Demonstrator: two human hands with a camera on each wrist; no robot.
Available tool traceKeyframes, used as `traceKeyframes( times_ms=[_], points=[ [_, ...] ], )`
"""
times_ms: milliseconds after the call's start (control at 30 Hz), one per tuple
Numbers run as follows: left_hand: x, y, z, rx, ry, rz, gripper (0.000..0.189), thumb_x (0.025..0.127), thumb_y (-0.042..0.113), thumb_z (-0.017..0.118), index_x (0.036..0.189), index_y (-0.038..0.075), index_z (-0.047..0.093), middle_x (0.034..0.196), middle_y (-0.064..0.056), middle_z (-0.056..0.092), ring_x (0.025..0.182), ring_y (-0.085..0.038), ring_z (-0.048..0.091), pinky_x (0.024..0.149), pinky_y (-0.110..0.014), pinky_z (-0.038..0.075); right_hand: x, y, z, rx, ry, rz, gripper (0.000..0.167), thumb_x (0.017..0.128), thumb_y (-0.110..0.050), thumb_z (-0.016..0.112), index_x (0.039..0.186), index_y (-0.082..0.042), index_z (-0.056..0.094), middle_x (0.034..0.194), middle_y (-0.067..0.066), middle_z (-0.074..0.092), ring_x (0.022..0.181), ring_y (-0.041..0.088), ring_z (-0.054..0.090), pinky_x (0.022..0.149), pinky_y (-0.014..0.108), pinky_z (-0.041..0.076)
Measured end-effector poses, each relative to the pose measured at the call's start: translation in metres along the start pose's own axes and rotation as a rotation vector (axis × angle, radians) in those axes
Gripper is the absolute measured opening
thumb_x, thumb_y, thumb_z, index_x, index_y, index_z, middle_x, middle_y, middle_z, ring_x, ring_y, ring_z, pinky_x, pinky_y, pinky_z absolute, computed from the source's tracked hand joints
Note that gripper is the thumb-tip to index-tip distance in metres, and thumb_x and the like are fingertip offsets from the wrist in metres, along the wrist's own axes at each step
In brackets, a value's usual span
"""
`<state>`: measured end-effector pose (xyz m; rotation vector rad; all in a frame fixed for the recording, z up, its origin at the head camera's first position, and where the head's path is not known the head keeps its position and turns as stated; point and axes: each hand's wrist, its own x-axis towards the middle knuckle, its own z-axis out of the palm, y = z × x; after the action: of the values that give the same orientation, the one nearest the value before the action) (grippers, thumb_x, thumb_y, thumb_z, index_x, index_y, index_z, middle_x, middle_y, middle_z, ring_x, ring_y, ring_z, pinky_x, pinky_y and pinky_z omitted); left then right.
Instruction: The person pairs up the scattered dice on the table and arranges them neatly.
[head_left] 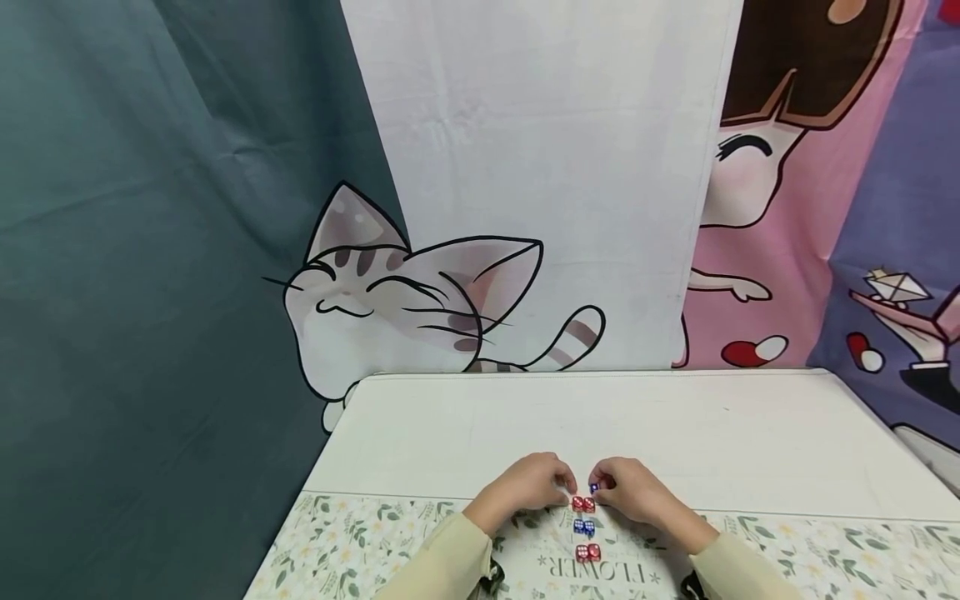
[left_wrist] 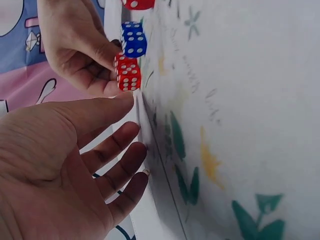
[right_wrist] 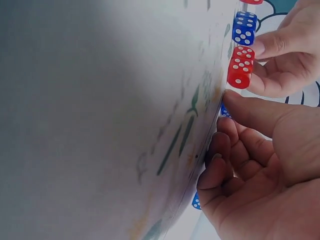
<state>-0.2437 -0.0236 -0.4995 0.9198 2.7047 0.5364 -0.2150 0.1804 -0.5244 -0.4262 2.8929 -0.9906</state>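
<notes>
My right hand [head_left: 628, 490] pinches a blue die [head_left: 594, 488] between thumb and forefinger, just behind a pair of red dice [head_left: 582, 504]. In the right wrist view that die [right_wrist: 226, 111] is mostly hidden by the fingertips, and the other fingers curl in. Past them, part of another blue die [right_wrist: 196, 201] shows. My left hand [head_left: 538, 481] is at the left end of the red pair, its fingers loosely bent and holding nothing. The left wrist view shows its thumb tip right at a red die [left_wrist: 129, 80].
Closer to me, in line with the first pair, lie a pair of blue dice [head_left: 583, 527] and another red pair [head_left: 588, 552]. They rest on a flower-printed cloth [head_left: 360, 533] covering the front of the white table [head_left: 450, 425]. Printed curtains [head_left: 540, 167] hang behind.
</notes>
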Motion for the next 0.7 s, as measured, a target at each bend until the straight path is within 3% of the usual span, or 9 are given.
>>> traceKeyframes(
  times_ms=[200, 433, 700],
  points=[
    [0.011, -0.002, -0.002, -0.092, 0.020, -0.014, 0.009, 0.086, 0.011, 0.077, 0.090, 0.019, 0.074, 0.085, 0.008, 0.068, 0.075, -0.002, 0.055, 0.075, -0.022, 0.046, -0.004, 0.001, -0.001, 0.016, -0.020, 0.008, 0.017, 0.081, -0.007, 0.080, 0.085, -0.014, 0.065, 0.071, -0.006, 0.052, 0.066, 0.009, 0.046, 0.064, 0.026, 0.039],
    [0.031, 0.000, 0.001, -0.116, 0.044, -0.028, 0.007, 0.089, 0.013, 0.075, 0.092, 0.019, 0.074, 0.091, 0.007, 0.071, 0.077, -0.002, 0.053, 0.076, -0.022, 0.044, -0.012, 0.002, -0.006, 0.013, -0.028, 0.024, 0.019, 0.081, -0.006, 0.080, 0.091, -0.012, 0.065, 0.074, -0.005, 0.052, 0.067, 0.011, 0.045, 0.064, 0.028, 0.037],
    [0.052, 0.010, 0.002, -0.045, 0.016, 0.061, 0.010, 0.093, 0.015, 0.073, 0.100, 0.021, 0.075, 0.095, 0.010, 0.069, 0.080, 0.000, 0.054, 0.078, -0.019, 0.044, -0.020, 0.001, -0.009, 0.011, -0.058, 0.033, 0.025, 0.081, -0.009, 0.081, 0.102, -0.011, 0.066, 0.079, -0.003, 0.051, 0.070, 0.012, 0.045, 0.065, 0.028, 0.038]
  ],
)
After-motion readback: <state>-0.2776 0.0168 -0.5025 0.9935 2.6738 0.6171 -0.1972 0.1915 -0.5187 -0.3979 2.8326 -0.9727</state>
